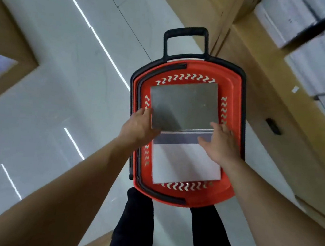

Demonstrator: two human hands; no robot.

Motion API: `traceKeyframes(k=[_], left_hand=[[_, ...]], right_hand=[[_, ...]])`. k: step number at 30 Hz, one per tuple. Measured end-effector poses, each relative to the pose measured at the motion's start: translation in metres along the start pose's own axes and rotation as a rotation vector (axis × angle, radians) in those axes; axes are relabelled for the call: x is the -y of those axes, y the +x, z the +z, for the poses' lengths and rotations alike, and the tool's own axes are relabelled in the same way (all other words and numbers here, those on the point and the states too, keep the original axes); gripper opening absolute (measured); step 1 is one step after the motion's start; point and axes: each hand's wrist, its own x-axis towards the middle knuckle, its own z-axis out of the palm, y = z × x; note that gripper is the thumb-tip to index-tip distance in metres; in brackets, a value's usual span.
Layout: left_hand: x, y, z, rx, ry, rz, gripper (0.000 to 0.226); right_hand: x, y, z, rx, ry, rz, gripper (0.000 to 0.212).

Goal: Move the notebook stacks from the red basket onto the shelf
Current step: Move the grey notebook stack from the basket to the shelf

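The red basket with a black handle stands on the floor in front of my legs. A grey notebook stack lies in its far half. A white stack with a purple strip fills the near half. My left hand touches the grey stack's near left corner with its fingers along the edge. My right hand is spread at the grey stack's near right corner, above the white stack, fingers straight. The wooden shelf runs along the right.
White notebook stacks lie on the shelf at the upper right. A small black object sits on the shelf face. Another wooden unit stands at the left. Glossy light floor stretches between them.
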Motion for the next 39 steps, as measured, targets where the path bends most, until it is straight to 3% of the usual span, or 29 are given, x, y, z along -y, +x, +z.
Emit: traceKeyframes(k=[12, 18, 23, 30, 39], left_hand=[[-0.029, 0.161, 0.044, -0.164, 0.345, 0.232, 0.087], [-0.038, 0.200, 0.046, -0.004, 0.366, 0.209, 0.095], [-0.043, 0.211, 0.047, 0.006, 0.359, 0.254, 0.097], [-0.046, 0.193, 0.042, -0.115, 0.449, 0.248, 0.083], [-0.054, 0.197, 0.004, 0.244, 0.274, 0.312, 0.070]], right_hand=[[-0.042, 0.073, 0.119, -0.307, -0.113, -0.007, 0.089], [-0.044, 0.082, 0.137, -0.315, -0.177, 0.047, 0.086], [-0.045, 0.087, 0.141, -0.316, -0.178, 0.036, 0.086], [-0.046, 0.089, 0.138, -0.207, -0.191, 0.075, 0.092], [-0.047, 0.086, 0.138, -0.207, -0.157, 0.067, 0.088]])
